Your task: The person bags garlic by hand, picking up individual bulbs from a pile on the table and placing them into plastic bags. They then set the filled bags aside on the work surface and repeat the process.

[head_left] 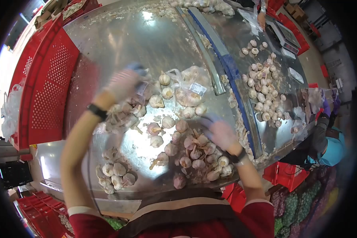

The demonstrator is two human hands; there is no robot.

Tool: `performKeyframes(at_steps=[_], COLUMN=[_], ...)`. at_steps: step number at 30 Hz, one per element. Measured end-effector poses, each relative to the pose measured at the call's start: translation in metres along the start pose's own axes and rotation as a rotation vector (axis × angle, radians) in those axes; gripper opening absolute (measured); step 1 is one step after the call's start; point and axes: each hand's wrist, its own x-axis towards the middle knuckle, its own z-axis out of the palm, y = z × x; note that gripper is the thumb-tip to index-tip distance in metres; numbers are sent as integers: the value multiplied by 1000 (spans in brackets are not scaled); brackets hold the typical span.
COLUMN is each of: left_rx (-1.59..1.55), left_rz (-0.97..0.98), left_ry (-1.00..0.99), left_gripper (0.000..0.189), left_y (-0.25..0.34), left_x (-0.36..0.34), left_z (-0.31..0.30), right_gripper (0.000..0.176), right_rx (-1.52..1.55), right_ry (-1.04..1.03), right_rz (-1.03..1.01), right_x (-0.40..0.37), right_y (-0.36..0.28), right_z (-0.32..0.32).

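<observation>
Nearest, a dark apron (182, 214) with a tan band showed between two red sleeves. Just beyond it, at the near edge of the metal surface (146, 27), a small cluster of garlic bulbs (118, 174) lay to the left, and a larger loose heap of garlic (198, 154) to the right, with single bulbs scattered between.

The right hand (221, 133), a dark band at its wrist, was over the far edge of that larger heap; its fingers were blurred, and whether they held a bulb could not be told. Farther out, the left hand (125, 84) was above a spread of bulbs and clear plastic, close to a small white label (141, 88); motion blurred its fingers too, so their grip could not be told.

Between and beyond the hands sat a clear bag of garlic (189, 97) bearing a printed label, loose bulbs beside it. A red perforated crate (51, 91) stood at the left. Across a metal rail (202, 51) and a blue strip (226, 59), another garlic pile (265, 87) lay near a co-worker in teal (332, 146). At the far right were a scale (285, 37) and another person's hand (261, 20).
</observation>
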Motion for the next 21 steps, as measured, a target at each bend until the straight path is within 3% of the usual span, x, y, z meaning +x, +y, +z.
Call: performKeyframes(at_steps=[2,4,6,8,10,11,12,13,14,15,16,17,19,21], left_rx=[63,118,66,174,287,79,-130,-128,-218,-307,-314,-312,-135,-35], left_rz=[36,64,-6,15,42,-110,-260,-257,-336,-411,-471,-463,-330,-361], left_ry=[7,55,-299,-278,-253,-246,-236,-235,-172,-110,-196,-197,-101,-227], left_gripper=[40,44,49,47,46,44,43,43,44,46,41,41,60,64], left_y=[17,21,25,26,26,25,25,25,26,30,44,45,43,50], left_x=[33,56,73,74,79,85,89,89,84,80,74,72,70,74], left_z=[56,83,86,94,103,108,113,118,122,127,109,119,142,153], right_gripper=[45,52,54,57,53,53,50,48,48,48,51,51,58,60], right_rx=[-88,-372,-400,-422,-2,1,461,919,920,1383,1845,1847,2407,2478], right_ry=[-13,-234,-210,-187,-310,-308,-318,-314,-309,-269,-210,-201,-357,-340], right_rz=[-82,-77,-91,-105,-34,-32,134,299,302,450,592,593,439,384], right_x=[38,60,65,67,71,67,61,54,45,32,21,14,2,-5], right_y=[-3,-8,-1,11,24,26,27,24,19,12,8,7,6,-2], right_z=[16,27,47,62,60,54,46,34,23,13,8,7,5,9])
